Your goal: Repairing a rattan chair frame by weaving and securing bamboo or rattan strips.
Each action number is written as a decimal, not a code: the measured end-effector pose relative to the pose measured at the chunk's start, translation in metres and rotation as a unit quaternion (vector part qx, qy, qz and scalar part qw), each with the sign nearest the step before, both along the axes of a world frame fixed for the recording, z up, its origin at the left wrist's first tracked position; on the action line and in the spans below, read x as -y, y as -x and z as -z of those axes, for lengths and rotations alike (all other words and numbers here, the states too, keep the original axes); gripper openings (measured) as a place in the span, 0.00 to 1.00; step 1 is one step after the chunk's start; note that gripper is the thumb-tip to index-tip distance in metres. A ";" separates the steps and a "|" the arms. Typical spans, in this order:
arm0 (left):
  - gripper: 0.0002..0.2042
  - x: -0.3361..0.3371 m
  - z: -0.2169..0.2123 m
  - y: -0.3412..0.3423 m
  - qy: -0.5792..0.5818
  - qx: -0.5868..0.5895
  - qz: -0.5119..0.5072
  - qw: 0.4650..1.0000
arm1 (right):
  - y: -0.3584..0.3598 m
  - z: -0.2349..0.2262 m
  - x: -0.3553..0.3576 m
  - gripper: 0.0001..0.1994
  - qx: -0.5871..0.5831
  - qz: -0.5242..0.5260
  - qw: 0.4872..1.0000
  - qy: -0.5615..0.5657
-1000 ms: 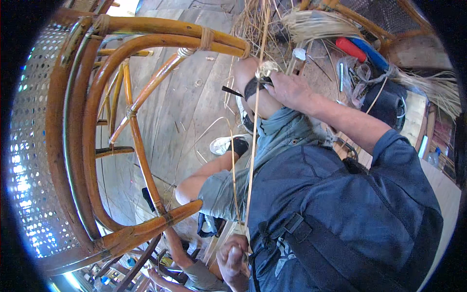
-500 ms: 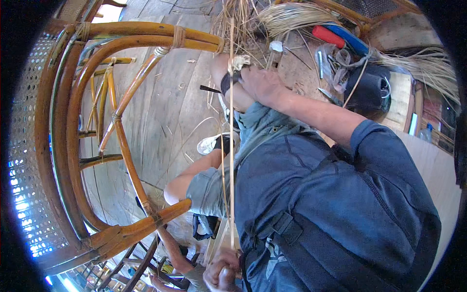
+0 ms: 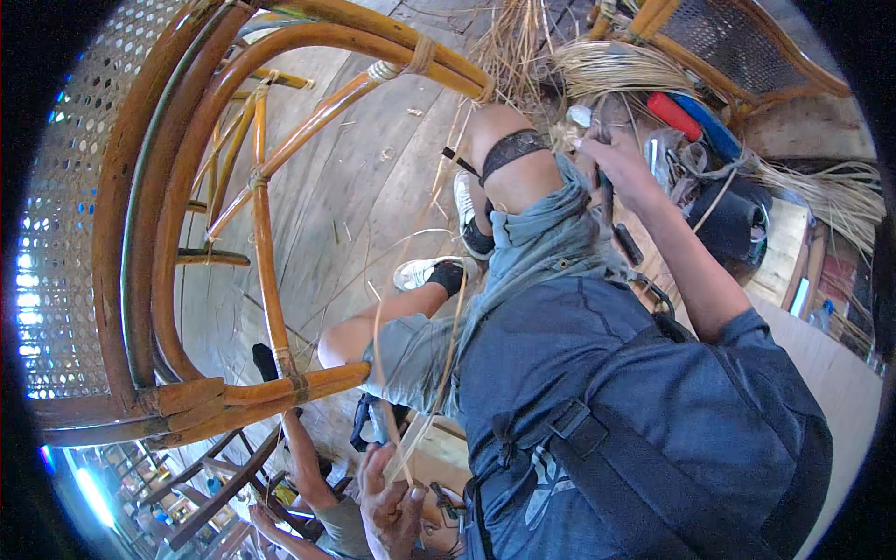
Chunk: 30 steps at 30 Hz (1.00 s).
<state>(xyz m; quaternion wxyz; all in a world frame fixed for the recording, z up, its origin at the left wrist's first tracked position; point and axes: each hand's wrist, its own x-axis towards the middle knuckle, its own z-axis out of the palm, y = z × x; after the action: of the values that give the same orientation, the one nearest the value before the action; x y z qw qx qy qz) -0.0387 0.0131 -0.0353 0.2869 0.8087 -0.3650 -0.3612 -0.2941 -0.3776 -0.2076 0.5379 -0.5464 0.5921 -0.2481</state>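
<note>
At the lower edge, my left hand (image 3: pixel 392 509) closes around pale rattan strips (image 3: pixel 407 446). A strip runs up from it in loose curves past my thigh. My right hand (image 3: pixel 611 159) is beside my raised knee, closed on a dark-handled tool (image 3: pixel 606 191); its working end is hidden, so I cannot tell its kind. A dark band (image 3: pixel 511 149) wraps my leg just below the knee. To the left is a rattan chair (image 3: pixel 266 271) with a woven cane panel (image 3: pixel 70 252), tipped over on the floor.
Coiled cane (image 3: pixel 607 70) and loose fibres lie at the top. A red-handled object (image 3: pixel 674 116), a black container (image 3: pixel 737 224) and a cane bundle (image 3: pixel 821 187) are on the right. Another person's arm (image 3: pixel 306 462) reaches to the chair at lower left.
The strip stretched taut between my hands has gone slack. My right hand has moved right, off the knee, and now holds a dark-handled tool. My left hand has shifted left and turned.
</note>
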 end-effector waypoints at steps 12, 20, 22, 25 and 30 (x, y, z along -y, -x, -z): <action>0.06 0.142 0.040 0.031 -0.028 0.002 0.166 0.986 | -0.117 -0.033 -0.064 0.18 0.430 -0.400 0.740 -0.328; 0.10 0.202 0.126 -0.028 -0.101 0.249 0.152 0.951 | 0.015 -0.048 0.034 0.08 0.494 0.196 0.847 -0.010; 0.12 0.224 0.137 -0.033 -0.148 0.279 0.132 0.939 | 0.028 -0.036 0.034 0.08 0.399 0.251 0.881 -0.049; 0.22 0.263 0.135 -0.011 0.028 0.329 0.212 0.920 | 0.015 -0.009 0.012 0.07 0.366 0.188 0.899 -0.149; 0.21 0.330 0.132 0.086 0.195 0.128 0.337 0.912 | -0.022 -0.015 -0.026 0.06 0.375 0.233 0.883 -0.157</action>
<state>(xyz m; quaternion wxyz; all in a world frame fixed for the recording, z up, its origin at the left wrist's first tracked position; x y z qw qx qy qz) -0.1245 -0.3168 -0.1673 0.2515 0.6051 -0.7123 -0.2515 -0.2719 -0.3513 -0.1923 0.7254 -0.1673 0.4875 -0.4562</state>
